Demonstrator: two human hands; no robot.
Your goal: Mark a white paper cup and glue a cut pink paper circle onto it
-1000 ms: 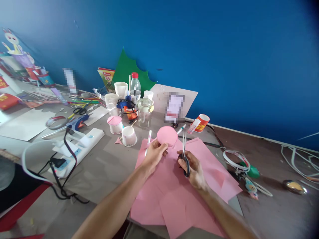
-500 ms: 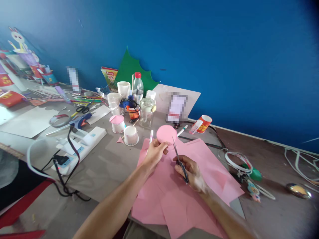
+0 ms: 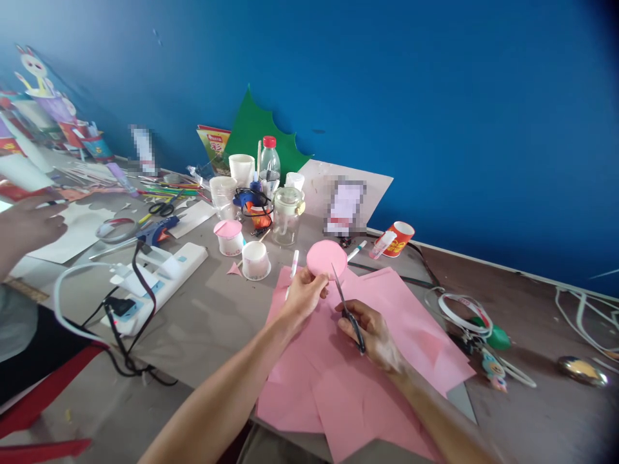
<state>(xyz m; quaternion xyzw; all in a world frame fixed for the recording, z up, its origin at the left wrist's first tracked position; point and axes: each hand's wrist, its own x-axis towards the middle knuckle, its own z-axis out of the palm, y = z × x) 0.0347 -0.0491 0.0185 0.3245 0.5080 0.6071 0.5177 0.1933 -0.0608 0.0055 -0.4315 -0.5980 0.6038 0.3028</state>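
Note:
A round pink paper disc [image 3: 325, 258] is pinched at its lower edge by my left hand [image 3: 307, 293]. My right hand [image 3: 371, 332] grips black-handled scissors [image 3: 356, 332], whose blades reach up to the disc's lower right part. Whether the blades have paper between them, I cannot tell. Under both hands lie overlapping pink paper sheets [image 3: 333, 380]. Left of the disc stand a white paper cup [image 3: 256, 260] and another paper cup [image 3: 231, 243] topped with a pink paper piece [image 3: 227, 228].
A lidded glass jar [image 3: 286, 222], a bottle [image 3: 269, 167] and several cups stand behind. To the left are a power strip [image 3: 162, 287] with cables and a blue glue gun [image 3: 159, 231]. A red cup [image 3: 400, 238] is at right. Another person's hand [image 3: 31, 225] shows at far left.
Another person's hand has come into view at the far left, over the white paper there. My hands, the disc and the scissors look nearly the same; the view has shifted slightly.

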